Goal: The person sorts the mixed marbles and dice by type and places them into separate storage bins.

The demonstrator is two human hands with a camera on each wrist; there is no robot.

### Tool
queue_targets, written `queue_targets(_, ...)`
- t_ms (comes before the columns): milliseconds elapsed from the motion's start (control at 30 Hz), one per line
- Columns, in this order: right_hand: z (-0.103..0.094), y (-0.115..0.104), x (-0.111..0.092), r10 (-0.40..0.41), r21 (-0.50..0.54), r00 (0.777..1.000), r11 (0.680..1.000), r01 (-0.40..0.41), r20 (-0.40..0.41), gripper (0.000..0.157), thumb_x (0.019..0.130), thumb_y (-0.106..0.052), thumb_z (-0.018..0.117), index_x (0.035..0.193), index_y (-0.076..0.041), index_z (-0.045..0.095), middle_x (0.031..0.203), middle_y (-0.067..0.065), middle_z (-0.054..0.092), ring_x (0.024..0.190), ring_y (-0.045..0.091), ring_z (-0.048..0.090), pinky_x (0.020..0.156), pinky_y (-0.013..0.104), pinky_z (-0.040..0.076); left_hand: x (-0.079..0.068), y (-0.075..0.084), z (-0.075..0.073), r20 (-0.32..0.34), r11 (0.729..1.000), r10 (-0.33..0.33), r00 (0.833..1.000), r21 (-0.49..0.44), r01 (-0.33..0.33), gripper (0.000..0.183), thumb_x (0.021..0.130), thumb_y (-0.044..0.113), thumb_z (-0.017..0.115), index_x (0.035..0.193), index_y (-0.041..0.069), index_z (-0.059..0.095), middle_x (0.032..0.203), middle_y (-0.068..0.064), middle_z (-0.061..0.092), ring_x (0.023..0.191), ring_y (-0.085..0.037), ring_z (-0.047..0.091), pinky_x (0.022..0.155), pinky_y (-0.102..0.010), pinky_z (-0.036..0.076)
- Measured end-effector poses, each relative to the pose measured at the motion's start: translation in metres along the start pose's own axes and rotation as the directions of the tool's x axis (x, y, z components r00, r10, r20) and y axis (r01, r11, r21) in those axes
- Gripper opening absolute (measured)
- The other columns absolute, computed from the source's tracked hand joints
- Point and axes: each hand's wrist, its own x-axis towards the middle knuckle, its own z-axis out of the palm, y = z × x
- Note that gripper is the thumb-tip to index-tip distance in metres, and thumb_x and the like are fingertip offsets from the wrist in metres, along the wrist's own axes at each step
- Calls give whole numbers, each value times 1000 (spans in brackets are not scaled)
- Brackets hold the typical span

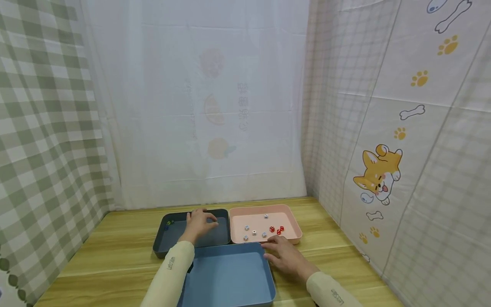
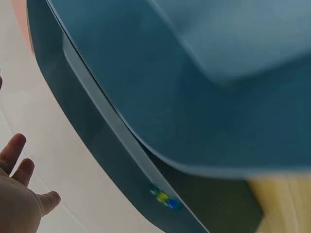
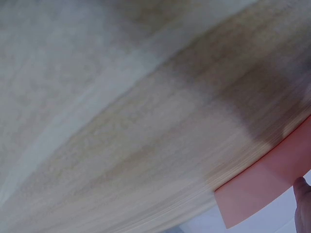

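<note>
My left hand (image 1: 197, 224) hovers over the dark tray (image 1: 219, 236) with its fingers bent and nothing visible between them. In the left wrist view, that hand's fingers (image 2: 12, 150) are spread. A few small green, yellow and blue pieces (image 2: 166, 199) lie at the dark tray's far-left end. My right hand (image 1: 285, 258) is at the front edge of the pink tray (image 1: 251, 218), by the blue tray's corner, with its fingers loosely bent. Red dice (image 1: 272, 229) and several white dice (image 1: 254, 233) sit in the pink tray. No object shows in the right hand.
A larger blue tray (image 1: 230, 275) stands in front, between my forearms, close against the other two trays. Wood-patterned table surface (image 1: 96, 260) extends to both sides. Hanging white cloth (image 1: 165, 128) closes off the back, with more curtains left and right.
</note>
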Motion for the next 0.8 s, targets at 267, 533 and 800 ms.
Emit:
queue_targets(267,1,1,0,2,-8,1000,1000,-2,-1,39,100,-39,58,131,-16,67,129,8,55,117,26,51,100,48,44,-8,-32,-17,-54,997,-75,996,11,75,15,89,25,75,98,14,78,141,-27,47,134,-52,34,108,-75,8)
queue_targets(533,2,1,0,-2,-8,1000,1000,2,-8,39,100,-38,58,131,-15,67,129,8,56,118,26,51,100,48,44,-15,-48,-27,-88,993,-116,989,26,119,19,91,25,72,102,10,77,139,-29,48,131,-55,35,105,-76,12)
queue_targets(800,2,1,0,-4,-14,1000,1000,4,-4,40,100,-40,57,130,-16,67,129,7,56,118,26,51,100,48,43,-12,-51,-27,-80,987,-153,985,41,157,28,94,26,69,116,7,73,141,-29,46,132,-53,35,106,-75,14)
